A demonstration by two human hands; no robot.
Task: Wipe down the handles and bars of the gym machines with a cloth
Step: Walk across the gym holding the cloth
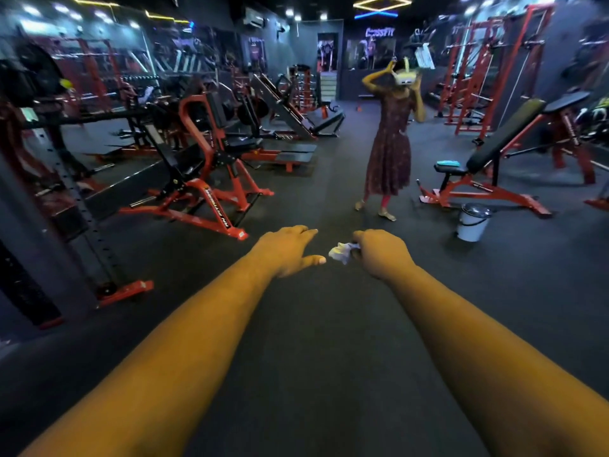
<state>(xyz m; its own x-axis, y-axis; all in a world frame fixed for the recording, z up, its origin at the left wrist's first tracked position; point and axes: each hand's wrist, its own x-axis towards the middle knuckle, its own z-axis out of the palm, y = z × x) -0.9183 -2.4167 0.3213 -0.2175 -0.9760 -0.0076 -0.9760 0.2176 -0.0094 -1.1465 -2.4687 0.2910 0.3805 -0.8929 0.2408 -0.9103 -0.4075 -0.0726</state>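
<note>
Bare forearms, lower frame; left hand (290,250), centre: fingers straight, grip wide, empty. Right hand (379,253): grip holding crumpled white cloth (342,252), bunched, protruding leftward. Dark rubber floor (313,324) beneath.

The scene is seen from a single wide-angle camera worn on the head, faced forward and angled down along both outstretched forearms. The left hand (290,250) and right hand (379,253) are caught near mid-frame, close to the lens. Beyond them the dark floor (313,341) is taken in, with distant machines bent by lens distortion towards the frame edges. No second view is supplied.
</note>
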